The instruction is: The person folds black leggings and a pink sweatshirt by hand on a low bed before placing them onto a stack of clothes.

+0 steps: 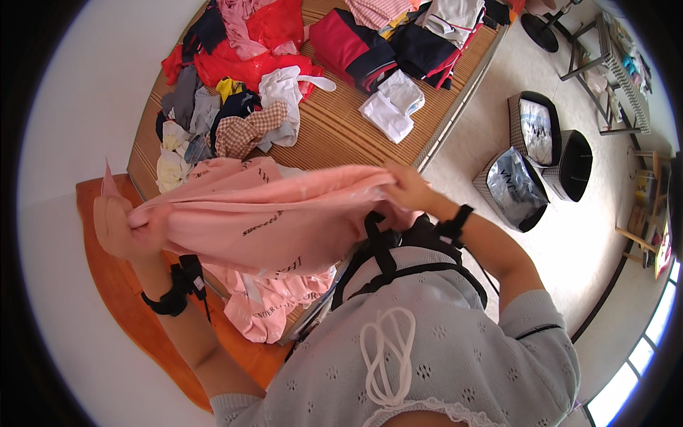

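Observation:
A pink garment with dark lettering [284, 217] hangs stretched between my two hands, above the near end of the mat-covered bed. Its cut is hard to make out, as it is folded over along the top edge. At the left, my left hand [135, 224] is closed around one end, and a corner pokes up beyond it. My right hand [409, 186] grips the other end, close to my body. Below the garment, more pink printed cloth [274, 302] lies crumpled at the bed's near edge; whether it is a separate piece I cannot tell.
Loose clothes [206, 117] are heaped on the bed [334, 135]. Folded clothes [388, 46] and a small white folded stack [395, 103] lie farther right. On the floor stand several dark-lined baskets [516, 188], near a metal rack [619, 78]. A white wall [78, 107] borders the left.

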